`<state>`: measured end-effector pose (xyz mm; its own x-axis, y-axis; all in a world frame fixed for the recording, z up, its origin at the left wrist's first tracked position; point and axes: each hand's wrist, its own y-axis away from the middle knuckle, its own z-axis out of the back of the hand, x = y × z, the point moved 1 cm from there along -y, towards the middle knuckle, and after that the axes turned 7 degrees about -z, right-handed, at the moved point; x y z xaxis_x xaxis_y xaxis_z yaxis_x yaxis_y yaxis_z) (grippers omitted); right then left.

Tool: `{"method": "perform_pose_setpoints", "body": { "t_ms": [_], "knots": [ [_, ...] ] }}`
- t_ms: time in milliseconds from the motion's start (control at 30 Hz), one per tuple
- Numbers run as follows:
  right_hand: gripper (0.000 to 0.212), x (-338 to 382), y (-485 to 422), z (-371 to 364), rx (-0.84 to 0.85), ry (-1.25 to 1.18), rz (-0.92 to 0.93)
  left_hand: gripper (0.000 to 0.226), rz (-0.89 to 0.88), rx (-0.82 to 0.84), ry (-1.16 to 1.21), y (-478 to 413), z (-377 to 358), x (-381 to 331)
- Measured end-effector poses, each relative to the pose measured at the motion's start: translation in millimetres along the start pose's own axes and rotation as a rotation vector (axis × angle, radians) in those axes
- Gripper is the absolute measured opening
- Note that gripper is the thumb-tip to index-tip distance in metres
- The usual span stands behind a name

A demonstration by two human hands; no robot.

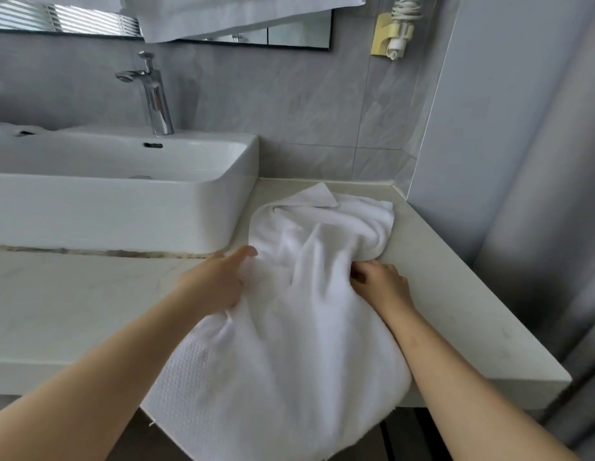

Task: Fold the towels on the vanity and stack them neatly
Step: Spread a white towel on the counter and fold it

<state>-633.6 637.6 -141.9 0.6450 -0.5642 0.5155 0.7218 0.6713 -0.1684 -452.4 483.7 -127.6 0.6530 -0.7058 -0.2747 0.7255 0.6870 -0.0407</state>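
A crumpled white towel [309,247] lies on the pale vanity top [455,287], right of the sink, and its lower part hangs over the front edge. My left hand [216,281] grips the towel's left side, fingers curled into the cloth. On the right side, my right hand [379,281] is closed on a fold of the same towel. A small flat white cloth corner [317,196] pokes out at the back of the heap. Whether more than one towel is in the heap cannot be told.
A white rectangular basin [123,197] with a chrome tap [155,94] stands at the left. More white towels [223,15] hang above, in front of the mirror. A wall-mounted holder with a coiled cord [396,31] is at the upper right. A grey wall closes the right side.
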Motion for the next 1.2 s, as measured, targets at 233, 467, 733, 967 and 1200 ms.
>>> {"method": "perform_pose_setpoints", "body": {
  "t_ms": [233,467,733,967,1200],
  "knots": [
    [0.017,-11.7,-3.7,17.8,0.022,-0.647,-0.24,0.036,0.004,-0.028,-0.067,2.1,-0.8,-16.1],
    [0.012,-59.5,16.5,84.6,-0.121,0.156,-0.388,0.042,-0.057,-0.181,-0.255,-0.3,2.7,-32.9],
    [0.055,-27.2,17.3,36.4,0.173,0.374,-0.068,0.055,-0.328,0.259,-0.155,-14.9,-22.9,-56.4],
    [0.044,-15.1,-1.5,29.6,0.004,0.311,-0.048,0.043,-0.2,0.029,-0.298,-21.4,-0.7,-50.8],
    [0.044,-12.4,-36.6,13.9,0.146,0.364,-0.077,0.037,-0.296,-0.036,-0.046,-61.9,-34.2,-63.9]
  ]
}}
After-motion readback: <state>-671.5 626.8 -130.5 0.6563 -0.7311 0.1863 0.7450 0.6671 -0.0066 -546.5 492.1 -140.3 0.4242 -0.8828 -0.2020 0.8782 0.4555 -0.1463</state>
